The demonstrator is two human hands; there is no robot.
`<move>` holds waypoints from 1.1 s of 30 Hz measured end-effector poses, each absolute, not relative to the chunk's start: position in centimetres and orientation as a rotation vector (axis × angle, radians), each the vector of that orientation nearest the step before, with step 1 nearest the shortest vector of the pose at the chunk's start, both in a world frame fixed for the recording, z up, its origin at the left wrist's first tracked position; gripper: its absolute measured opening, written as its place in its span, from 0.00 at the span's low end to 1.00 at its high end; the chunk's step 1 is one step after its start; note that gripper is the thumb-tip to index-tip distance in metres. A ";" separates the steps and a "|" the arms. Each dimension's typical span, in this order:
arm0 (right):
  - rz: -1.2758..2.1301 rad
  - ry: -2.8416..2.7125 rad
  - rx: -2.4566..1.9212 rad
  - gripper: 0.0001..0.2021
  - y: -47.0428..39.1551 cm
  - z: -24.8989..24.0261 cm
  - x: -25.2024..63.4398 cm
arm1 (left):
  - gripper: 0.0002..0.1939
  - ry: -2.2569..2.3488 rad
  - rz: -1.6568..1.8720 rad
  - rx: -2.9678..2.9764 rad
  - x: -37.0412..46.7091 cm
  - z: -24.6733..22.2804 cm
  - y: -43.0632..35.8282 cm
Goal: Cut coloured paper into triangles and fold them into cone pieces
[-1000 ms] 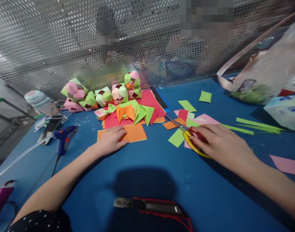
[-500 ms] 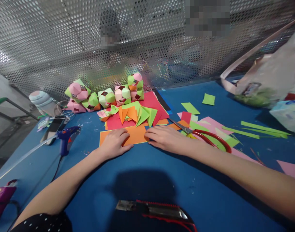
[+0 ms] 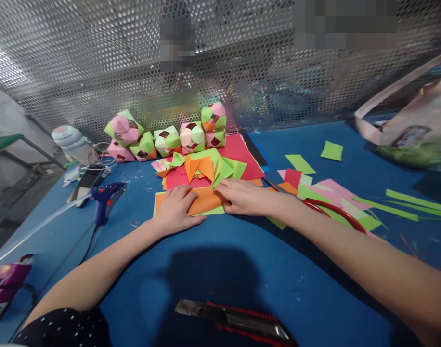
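Where a metal mesh (image 3: 242,82) rises, a blue counter (image 3: 148,270) lies strewn with paper

From where I stand, the orange paper (image 3: 206,196) lies flat on the counter, near its middle, with a yellow-green edge showing beneath it. The person's left hand (image 3: 177,208) rests on its left part, loosely spread with the thumb apart, pressing rather than gripping. The right hand (image 3: 242,196) is half curled, its fingertips at the sheet's right end; I cannot tell whether they pinch it.

Just beyond, red sheets (image 3: 242,154) carry folded orange and green pieces, and a row of paper balls (image 3: 166,140) in pink and green stands near the mesh. Scissors (image 3: 354,220) with red handles lie partly hidden behind the right forearm, among scraps. Farther right are green strips (image 3: 419,202) and a clear plastic bag (image 3: 422,120).

On the left side, a blue glue gun (image 3: 102,207) stands near a phone (image 3: 88,183) and a pale bottle (image 3: 71,144), with a purple power strip (image 3: 7,286) closer in. A box cutter (image 3: 238,320) lies at the near side, in dark shadow, and the counter's surface is flecked with small white marks.
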State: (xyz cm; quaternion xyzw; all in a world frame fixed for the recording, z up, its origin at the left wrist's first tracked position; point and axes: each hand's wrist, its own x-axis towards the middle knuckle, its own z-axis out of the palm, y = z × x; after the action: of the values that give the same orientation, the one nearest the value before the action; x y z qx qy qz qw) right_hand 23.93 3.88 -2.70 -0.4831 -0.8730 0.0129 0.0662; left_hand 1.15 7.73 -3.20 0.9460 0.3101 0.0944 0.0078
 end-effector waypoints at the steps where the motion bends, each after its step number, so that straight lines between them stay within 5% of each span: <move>1: 0.035 -2.624 -1.460 0.09 4.1 -2.8 23.8 | 0.29 0.975 0.291 2.956 1.1 -3.2 7.7; 15: 0.180 -2.120 -1.392 0.15 2.3 -2.7 24.0 | 0.14 0.569 0.808 3.280 0.8 -2.3 6.2; 22: 1.320 -1.219 -1.398 0.19 -0.2 -1.9 23.8 | 0.17 0.259 0.812 3.381 1.1 -2.6 4.2; 28: 1.244 -1.597 -1.529 0.20 -2.6 -0.3 26.0 | 0.33 0.287 0.801 3.085 1.4 -2.0 3.6; 33: 1.088 -1.737 -1.712 0.18 -3.2 1.0 28.6 | 0.24 0.725 0.656 2.697 1.8 -2.1 4.0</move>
State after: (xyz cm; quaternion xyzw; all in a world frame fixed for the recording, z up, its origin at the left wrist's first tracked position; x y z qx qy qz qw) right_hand 28.58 -3.17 0.99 -0.6233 -0.6326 0.3961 0.2333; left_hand 1.79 3.99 -2.06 0.9314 0.2504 0.2265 0.1360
